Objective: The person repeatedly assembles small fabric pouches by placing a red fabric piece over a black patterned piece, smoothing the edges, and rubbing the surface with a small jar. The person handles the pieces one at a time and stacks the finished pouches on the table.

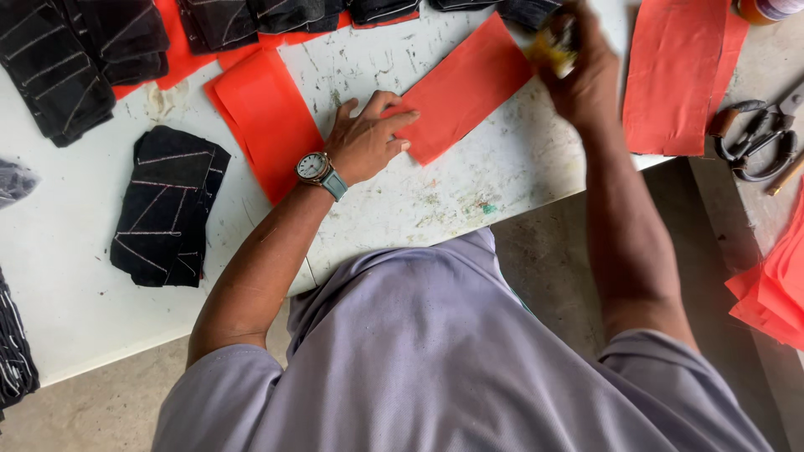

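Black folded fabric piece with pale stitch lines (164, 209) lies flat on the scuffed white table (67, 276). Left hand (366, 141), fingers spread flat, presses the near end of the rectangular orange-red fabric piece (465, 88) at table centre. Right hand (584, 71), blurred, is curled around a small yellowish object (553, 48) at the piece's far corner. Dark metal shears (758, 138) lie far right.

Two hands are counted, one wristwatch (314, 166), one pair of scissors (760, 138); one orange sheet (463, 88) is pinned under the fingers (397, 125).
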